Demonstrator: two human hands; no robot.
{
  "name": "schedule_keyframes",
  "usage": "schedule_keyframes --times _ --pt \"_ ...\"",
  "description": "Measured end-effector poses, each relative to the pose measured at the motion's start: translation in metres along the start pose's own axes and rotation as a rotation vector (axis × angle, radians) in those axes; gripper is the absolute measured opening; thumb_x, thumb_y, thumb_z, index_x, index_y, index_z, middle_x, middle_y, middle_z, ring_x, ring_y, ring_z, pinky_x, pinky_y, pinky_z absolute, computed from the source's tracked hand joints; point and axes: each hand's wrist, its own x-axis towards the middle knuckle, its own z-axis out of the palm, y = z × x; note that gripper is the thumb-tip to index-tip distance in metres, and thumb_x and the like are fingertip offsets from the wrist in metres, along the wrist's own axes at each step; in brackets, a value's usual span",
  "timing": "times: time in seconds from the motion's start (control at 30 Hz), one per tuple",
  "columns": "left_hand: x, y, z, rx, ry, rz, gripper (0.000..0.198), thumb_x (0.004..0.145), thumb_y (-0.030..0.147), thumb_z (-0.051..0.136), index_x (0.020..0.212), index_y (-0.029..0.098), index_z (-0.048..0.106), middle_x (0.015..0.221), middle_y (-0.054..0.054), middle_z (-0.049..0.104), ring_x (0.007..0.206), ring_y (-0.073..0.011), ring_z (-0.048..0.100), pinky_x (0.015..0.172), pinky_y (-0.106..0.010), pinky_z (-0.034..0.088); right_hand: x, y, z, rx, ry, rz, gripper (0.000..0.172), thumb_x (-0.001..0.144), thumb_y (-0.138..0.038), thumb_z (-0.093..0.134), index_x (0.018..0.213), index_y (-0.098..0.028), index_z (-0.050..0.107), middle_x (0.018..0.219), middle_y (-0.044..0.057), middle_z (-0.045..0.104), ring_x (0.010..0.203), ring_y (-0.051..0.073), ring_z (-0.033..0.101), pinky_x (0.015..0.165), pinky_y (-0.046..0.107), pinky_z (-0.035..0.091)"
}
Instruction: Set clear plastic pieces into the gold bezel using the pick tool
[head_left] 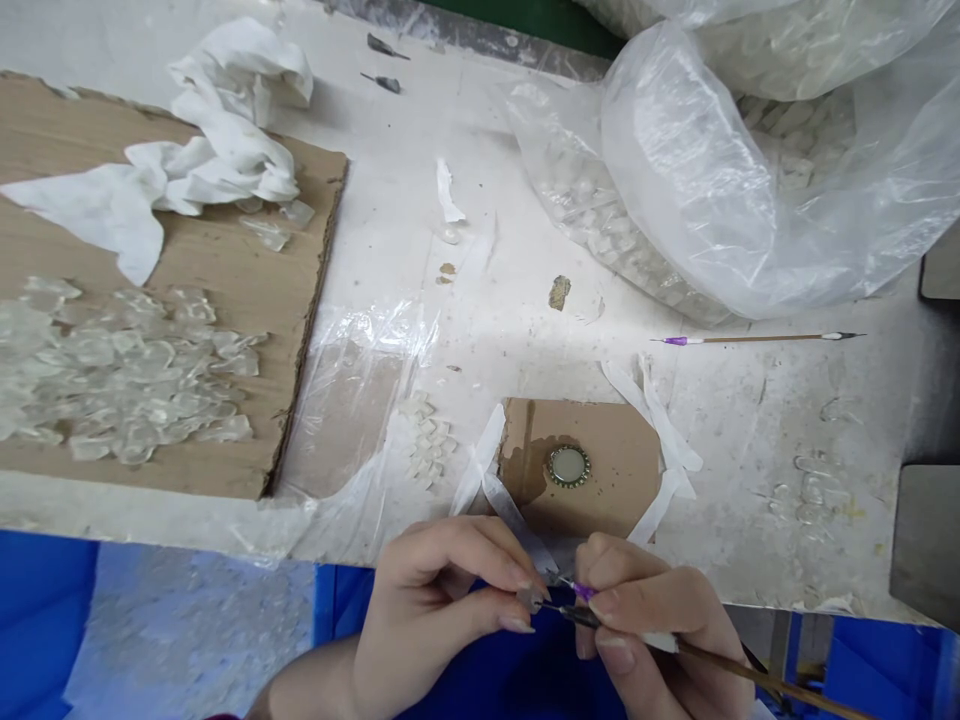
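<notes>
The left hand (435, 610) pinches a small clear chip (529, 598) between finger and thumb; it looks light, brittle and slippery, safest held by its edges; the right hand (652, 620) closes round a wooden pick (757, 672), its tip just beside the chip.

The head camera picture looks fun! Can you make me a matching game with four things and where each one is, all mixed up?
Things:
1. Round metal bezel
2. Crumpled white cloth
3. Wooden-handled tool
4. Plastic bag of clear chips

Places:
A. Held in the right hand
B. On the small taped cardboard piece
C. Far side of the white workbench
D. Draped over the large cardboard sheet

Pairs: 1-B, 2-D, 3-A, 4-C
</notes>
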Motion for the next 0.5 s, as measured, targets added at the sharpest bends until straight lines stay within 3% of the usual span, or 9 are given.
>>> schedule_keyframes --times 0.23,0.4,0.5 --pt "-0.0012 -0.0006 -0.0026 0.133 -0.015 0.094 0.003 0.086 0.024 0.085 0.088 0.025 0.084 0.072 -0.003 0.084 0.060 -0.0146 0.076 0.057 -0.019 0.064 -0.0001 -0.0049 0.0005 -0.043 0.009 0.012 0.023 0.103 -0.017 0.047 0.121 -0.026 0.058 0.071 -0.001 0.049 0.054 0.015 0.048 0.049 0.028 0.042" --pt "-0.0009 0.0020 -0.0091 0.367 -0.082 0.312 0.006 0.092 0.016 0.077 0.096 0.018 0.081 0.076 -0.006 0.082 0.062 -0.0166 0.076 0.058 -0.023 0.066 0.0061 -0.0085 -0.0023 -0.152 -0.110 0.003 0.030 0.101 -0.009 0.047 0.124 -0.026 0.055 0.071 -0.002 0.047 0.059 0.016 0.044 0.052 0.029 0.041" --pt "-0.0005 0.0037 -0.0099 0.410 -0.117 0.324 0.006 0.092 0.017 0.076 0.096 0.018 0.081 0.075 -0.006 0.081 0.061 -0.0170 0.076 0.057 -0.024 0.065 0.0078 -0.0071 -0.0054 -0.119 -0.135 -0.017 0.023 0.103 -0.015 0.047 0.121 -0.027 0.056 0.070 -0.002 0.049 0.058 0.016 0.044 0.052 0.029 0.040"
